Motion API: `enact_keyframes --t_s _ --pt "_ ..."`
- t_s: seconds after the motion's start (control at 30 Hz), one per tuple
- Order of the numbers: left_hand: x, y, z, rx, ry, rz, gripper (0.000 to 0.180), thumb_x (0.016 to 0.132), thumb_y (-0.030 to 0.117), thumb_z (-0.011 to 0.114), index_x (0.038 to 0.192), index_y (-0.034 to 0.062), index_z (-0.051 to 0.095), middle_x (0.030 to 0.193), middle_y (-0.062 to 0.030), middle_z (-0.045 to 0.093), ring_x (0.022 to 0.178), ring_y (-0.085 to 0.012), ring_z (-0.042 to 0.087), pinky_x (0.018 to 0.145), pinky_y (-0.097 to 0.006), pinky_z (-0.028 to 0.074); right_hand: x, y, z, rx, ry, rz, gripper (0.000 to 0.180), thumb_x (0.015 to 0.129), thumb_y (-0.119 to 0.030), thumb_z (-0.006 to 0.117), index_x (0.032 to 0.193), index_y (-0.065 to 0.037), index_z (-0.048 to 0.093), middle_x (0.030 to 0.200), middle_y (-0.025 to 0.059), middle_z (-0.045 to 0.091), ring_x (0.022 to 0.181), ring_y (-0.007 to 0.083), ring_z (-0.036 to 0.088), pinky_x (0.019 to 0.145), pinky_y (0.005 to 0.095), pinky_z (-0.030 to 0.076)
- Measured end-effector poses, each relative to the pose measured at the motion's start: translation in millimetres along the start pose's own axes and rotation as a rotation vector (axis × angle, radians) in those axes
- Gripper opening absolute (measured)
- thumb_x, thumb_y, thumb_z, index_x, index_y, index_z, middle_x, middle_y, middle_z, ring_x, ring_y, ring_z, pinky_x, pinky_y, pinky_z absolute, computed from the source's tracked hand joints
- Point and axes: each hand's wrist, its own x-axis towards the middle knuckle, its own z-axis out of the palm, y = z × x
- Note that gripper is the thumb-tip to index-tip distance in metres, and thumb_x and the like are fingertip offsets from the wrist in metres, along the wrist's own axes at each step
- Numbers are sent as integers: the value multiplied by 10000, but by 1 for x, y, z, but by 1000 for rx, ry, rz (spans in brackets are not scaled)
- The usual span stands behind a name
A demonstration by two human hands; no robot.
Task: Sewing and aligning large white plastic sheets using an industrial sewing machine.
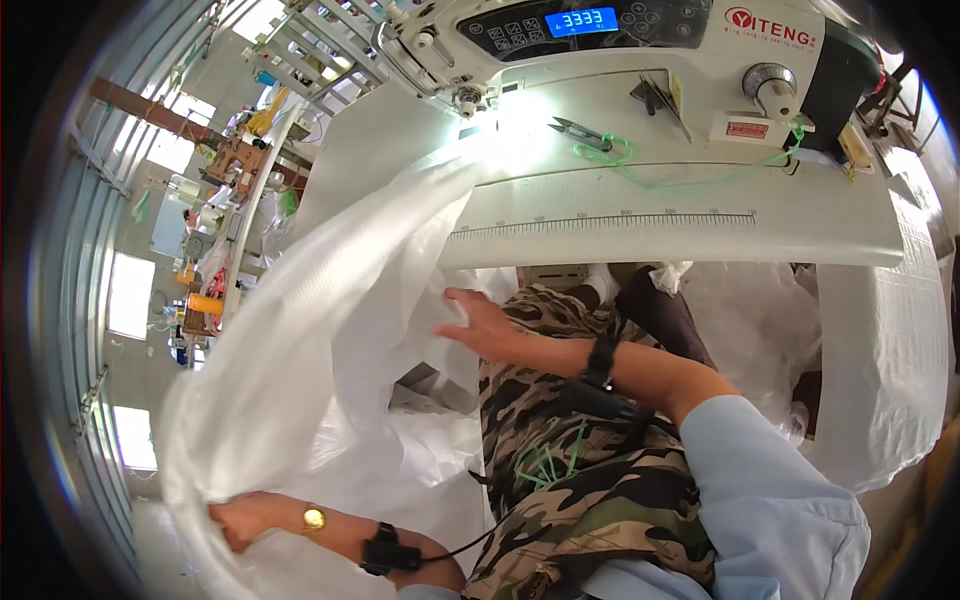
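A long white woven sheet [310, 290] runs from under the lit needle area of a sewing machine [620, 70] down over the table's left front edge. At its lower left end my left hand [240, 520] is closed on the sheet's edge, with its fingertips partly hidden. My right hand [478, 325] is above my lap, just below the table edge. Its fingers are spread and empty, close to the hanging folds of the sheet; whether they touch it I cannot tell. Glare hides where the sheet meets the needle.
Thread snips [582, 134] lie right of the needle, by a loose green cord [665, 187]. Dark pointed tools [660, 100] rest farther back. A ruler scale [620, 219] runs along the table front. More white sheeting [880, 340] hangs at the right. Green thread scraps [545, 465] lie on my camouflage-patterned apron.
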Motion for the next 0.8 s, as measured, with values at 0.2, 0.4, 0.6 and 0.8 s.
enact_keyframes --t_s 0.2,0.4,0.6,0.8 --pt "49 75 33 -458 -95 454 414 689 217 819 930 -85 669 987 -197 685 888 -256 652 789 -382 524 7 -48 34 131 198 81 769 777 -509 690 1308 -12 439 1380 195 431 1293 351 369 1063 480 268" --pt "66 98 27 -234 -275 399 540 706 310 856 1039 -62 650 1127 -187 659 996 -268 649 870 -374 529 -2 -70 40 55 202 197 588 762 -457 727 1146 -62 521 1156 115 506 1138 303 446 976 442 316" --pt "74 100 26 -119 -285 648 497 741 278 838 1059 -52 647 1116 -180 664 981 -266 651 885 -372 527 12 -35 53 -160 297 160 362 773 -372 725 986 -100 618 1067 79 542 1061 276 482 911 431 340" --pt "81 78 33 -58 -400 629 601 765 369 801 1123 -76 616 1188 -212 626 1043 -285 624 929 -351 496 11 -29 49 -168 314 179 246 792 -301 696 929 -101 650 1043 63 568 1056 269 490 903 428 341"
